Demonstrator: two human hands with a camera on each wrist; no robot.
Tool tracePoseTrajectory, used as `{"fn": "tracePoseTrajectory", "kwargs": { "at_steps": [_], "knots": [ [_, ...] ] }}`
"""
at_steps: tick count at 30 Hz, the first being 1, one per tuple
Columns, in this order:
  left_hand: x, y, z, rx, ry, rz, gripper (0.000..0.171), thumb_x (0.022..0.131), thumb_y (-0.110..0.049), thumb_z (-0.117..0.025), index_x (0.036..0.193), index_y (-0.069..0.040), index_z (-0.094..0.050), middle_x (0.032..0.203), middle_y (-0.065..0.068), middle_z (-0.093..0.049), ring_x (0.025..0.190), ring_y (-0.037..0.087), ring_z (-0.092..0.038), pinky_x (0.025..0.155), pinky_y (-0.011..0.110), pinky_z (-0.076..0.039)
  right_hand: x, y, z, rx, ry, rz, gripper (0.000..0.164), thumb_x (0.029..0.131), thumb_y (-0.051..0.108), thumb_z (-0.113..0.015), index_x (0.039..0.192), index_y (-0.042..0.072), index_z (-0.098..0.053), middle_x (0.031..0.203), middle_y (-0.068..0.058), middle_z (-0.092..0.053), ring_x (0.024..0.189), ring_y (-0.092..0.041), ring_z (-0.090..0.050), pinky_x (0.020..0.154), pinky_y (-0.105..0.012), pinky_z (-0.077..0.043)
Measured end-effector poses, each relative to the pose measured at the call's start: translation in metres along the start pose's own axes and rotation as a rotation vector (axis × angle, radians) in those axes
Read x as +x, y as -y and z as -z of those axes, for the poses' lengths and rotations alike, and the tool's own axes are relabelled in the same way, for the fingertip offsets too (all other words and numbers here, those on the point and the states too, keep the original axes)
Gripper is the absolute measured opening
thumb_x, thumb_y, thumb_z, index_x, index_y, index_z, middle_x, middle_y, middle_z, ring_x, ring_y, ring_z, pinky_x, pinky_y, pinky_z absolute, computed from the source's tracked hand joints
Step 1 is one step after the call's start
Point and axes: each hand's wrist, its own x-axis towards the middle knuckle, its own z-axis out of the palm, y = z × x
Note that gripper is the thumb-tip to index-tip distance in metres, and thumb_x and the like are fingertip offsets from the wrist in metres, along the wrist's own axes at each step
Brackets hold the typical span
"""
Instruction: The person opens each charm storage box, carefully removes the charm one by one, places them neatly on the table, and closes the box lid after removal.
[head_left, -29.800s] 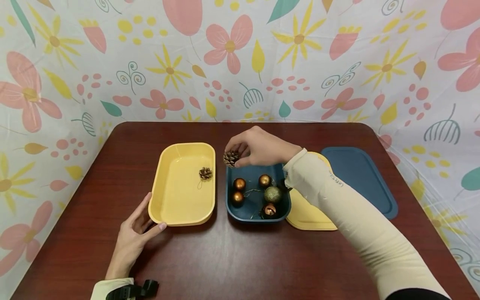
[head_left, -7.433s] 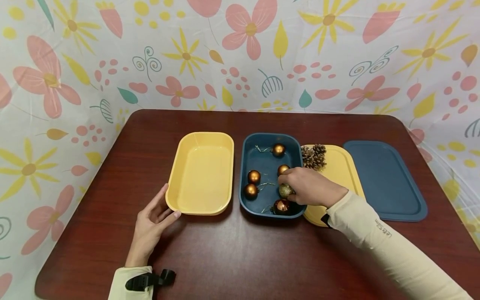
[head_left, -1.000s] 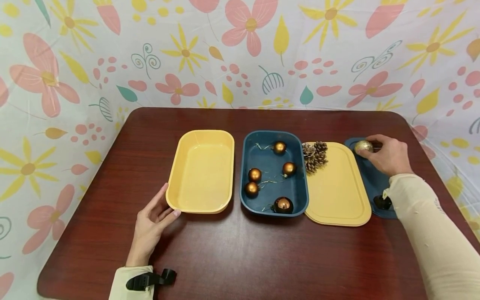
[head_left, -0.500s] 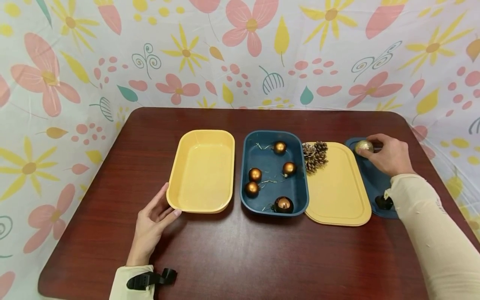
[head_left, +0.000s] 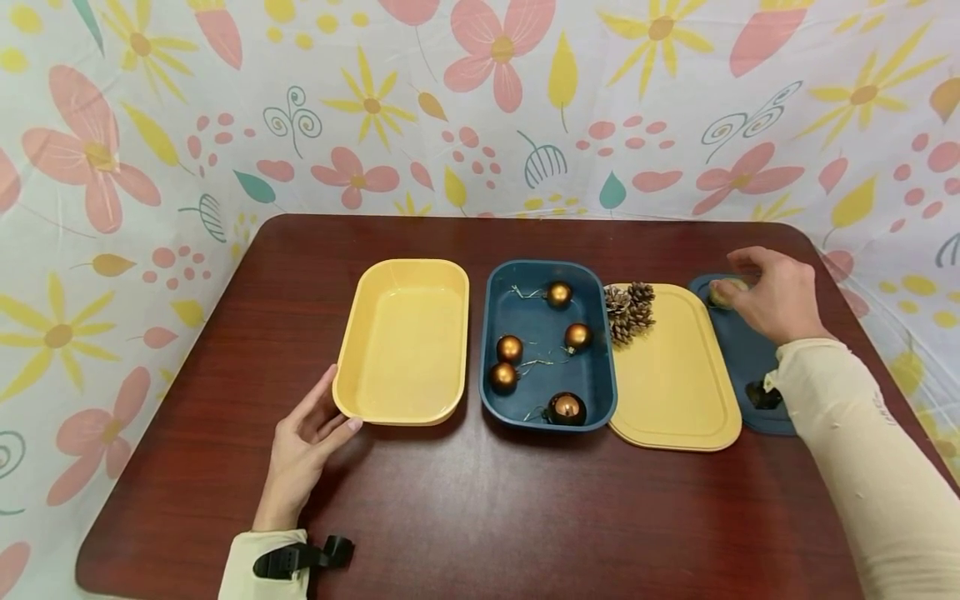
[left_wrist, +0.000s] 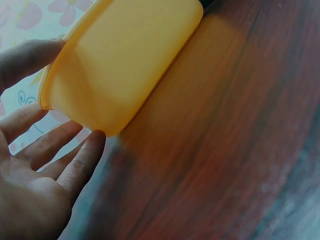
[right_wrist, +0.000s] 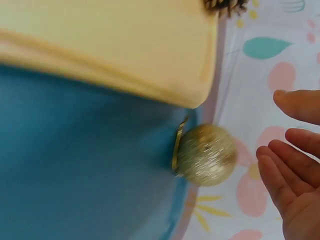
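Observation:
My left hand (head_left: 303,454) holds the near left corner of a yellow plastic container (head_left: 405,333), thumb at the near rim and fingers along the side. The left wrist view shows the fingertips (left_wrist: 97,140) against its wall. At the far right, a glittery gold Christmas bauble (right_wrist: 207,155) lies near the far edge of the blue lid (head_left: 750,354), its cord beside it. Just over it is my right hand (head_left: 780,292); in the right wrist view the fingers are apart from the bauble and hold nothing. Between the hands, a blue container (head_left: 543,275) holds several copper-coloured baubles (head_left: 577,337).
A dark, shiny larger bauble (head_left: 566,409) sits at the blue container's near end. Two pine cones (head_left: 630,312) rest at the upper left of a yellow lid (head_left: 675,383), which lies between the blue container and the blue lid. A floral cloth (head_left: 450,108) hangs behind the brown table (head_left: 480,517).
My right hand has let go of the gold bauble on the blue lid and lifted slightly. Earlier, it reached for that bauble in the blue container. The left hand stays at the yellow container.

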Motion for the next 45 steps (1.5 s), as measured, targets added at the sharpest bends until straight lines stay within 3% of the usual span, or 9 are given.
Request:
{"fn": "tracePoseTrajectory", "kwargs": {
  "at_steps": [9,13,16,20,23,26,30,40,45],
  "knots": [
    [0.000,-0.001,-0.001,-0.002,0.005,-0.002,0.078,0.086,0.009,-0.071,0.155,-0.012,-0.040,0.152,0.002,-0.050,0.124,0.001,-0.060,0.095,0.017,-0.055,-0.002,0.026,0.011,0.055,-0.023,0.065,0.048,0.093,0.023,-0.072,0.133,-0.001,-0.061,0.130,-0.029,-0.063,0.110,-0.049,-0.063,0.087,-0.060,-0.049],
    [0.000,-0.002,-0.001,-0.003,0.007,-0.003,0.078,0.086,0.010,-0.071,0.155,-0.012,-0.040,0.152,0.001,-0.050,0.124,0.001,-0.060,0.094,0.017,-0.055,-0.004,0.037,0.014,0.053,-0.038,0.105,0.047,0.091,0.024,-0.075,0.131,0.002,-0.064,0.128,-0.026,-0.066,0.107,-0.046,-0.066,0.076,-0.032,-0.053],
    [0.000,-0.002,-0.001,-0.006,0.008,-0.001,0.079,0.086,0.010,-0.071,0.155,-0.012,-0.040,0.150,0.001,-0.051,0.124,0.001,-0.060,0.094,0.017,-0.055,-0.005,0.048,0.015,0.051,-0.048,0.147,0.046,0.089,0.021,-0.077,0.128,0.002,-0.066,0.126,-0.025,-0.067,0.104,-0.044,-0.068,0.074,-0.029,-0.052],
    [0.000,-0.002,-0.002,-0.005,0.006,-0.003,0.079,0.086,0.010,-0.071,0.155,-0.012,-0.040,0.149,0.000,-0.053,0.123,0.002,-0.061,0.095,0.017,-0.054,-0.007,0.063,0.015,0.061,-0.044,0.197,0.044,0.088,0.016,-0.078,0.127,0.001,-0.066,0.124,-0.026,-0.068,0.103,-0.044,-0.069,0.085,-0.055,-0.052],
    [0.000,-0.002,-0.002,-0.004,0.004,-0.006,0.079,0.086,0.010,-0.071,0.155,-0.012,-0.040,0.149,0.000,-0.052,0.123,0.002,-0.061,0.095,0.017,-0.055,-0.009,0.073,0.014,0.077,-0.039,0.230,0.043,0.085,0.013,-0.080,0.125,0.001,-0.068,0.120,-0.025,-0.069,0.100,-0.044,-0.070,0.086,-0.058,-0.052],
    [0.001,-0.002,-0.002,0.006,0.002,-0.004,0.079,0.086,0.009,-0.072,0.155,-0.012,-0.041,0.149,0.000,-0.052,0.123,0.001,-0.060,0.095,0.017,-0.055,-0.011,0.083,0.013,0.081,-0.055,0.278,0.042,0.082,0.011,-0.082,0.121,0.003,-0.070,0.115,-0.022,-0.072,0.094,-0.039,-0.072,0.083,-0.030,-0.056],
    [0.001,-0.003,-0.002,0.026,-0.001,0.000,0.078,0.086,0.008,-0.072,0.155,-0.013,-0.041,0.152,0.001,-0.050,0.124,0.000,-0.060,0.096,0.016,-0.054,-0.016,0.098,0.011,0.095,-0.061,0.331,0.039,0.081,0.012,-0.084,0.118,0.006,-0.072,0.112,-0.014,-0.075,0.091,-0.031,-0.073,0.073,-0.004,-0.040],
    [0.000,-0.012,-0.003,0.100,-0.048,0.000,0.081,0.082,0.009,-0.076,0.154,-0.008,-0.041,0.156,0.011,-0.047,0.128,-0.003,-0.056,0.098,0.013,-0.051,-0.024,0.118,0.001,0.150,0.002,0.404,0.037,0.080,0.010,-0.083,0.116,0.008,-0.073,0.110,-0.011,-0.075,0.093,-0.029,-0.073,0.082,-0.049,-0.057],
    [0.000,-0.016,-0.005,0.119,-0.072,0.013,0.082,0.080,0.009,-0.078,0.152,-0.003,-0.042,0.153,0.011,-0.051,0.127,-0.004,-0.057,0.098,0.012,-0.051,-0.027,0.122,-0.004,0.132,0.020,0.410,0.036,0.081,0.013,-0.084,0.115,0.010,-0.074,0.110,-0.008,-0.075,0.090,-0.024,-0.072,0.079,-0.046,-0.058]
  ]
}}
